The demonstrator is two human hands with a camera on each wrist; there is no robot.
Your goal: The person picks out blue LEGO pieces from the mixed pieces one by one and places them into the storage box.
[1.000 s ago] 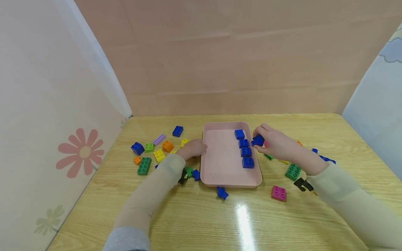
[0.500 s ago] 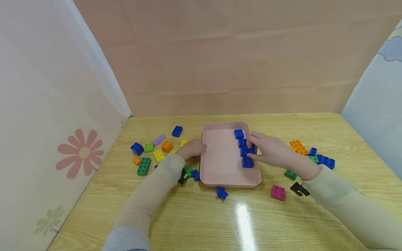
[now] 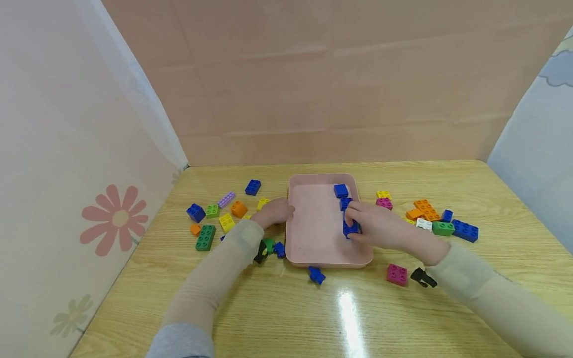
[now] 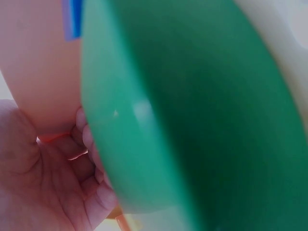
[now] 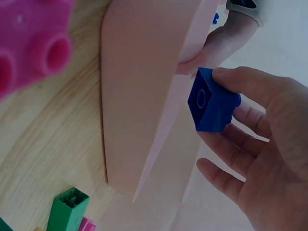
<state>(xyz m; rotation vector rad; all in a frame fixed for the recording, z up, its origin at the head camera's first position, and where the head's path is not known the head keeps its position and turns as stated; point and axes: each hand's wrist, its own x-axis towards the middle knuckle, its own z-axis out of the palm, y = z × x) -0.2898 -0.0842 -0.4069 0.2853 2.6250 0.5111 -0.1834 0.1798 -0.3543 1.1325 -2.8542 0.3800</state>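
My right hand [image 3: 380,224] pinches a blue toy brick [image 5: 211,108] between thumb and fingers over the right side of a pink tray [image 3: 309,254]. In the right wrist view the brick's hollow underside faces left. A blue brick [image 3: 340,191] lies in the tray's far right corner, with another blue brick [image 3: 345,203] nearer along the same side; the hand covers part of this row. At the tray's left rim my left hand [image 3: 275,211] grips the edge with curled fingers. A green piece [image 4: 144,120], blurred and very close, fills much of the left wrist view.
Left of the tray lie loose bricks, among them a green brick [image 3: 206,237] and a blue brick [image 3: 252,187]. To the right are orange bricks [image 3: 427,210], a long blue brick [image 3: 465,230] and a magenta brick [image 3: 397,274]. A small blue figure-like piece [image 3: 316,275] lies before the tray.
My right hand has carried the blue brick from outside the tray's right rim leftward over the tray, then slightly nearer. More bricks at the right show now. The left hand stays at the rim.
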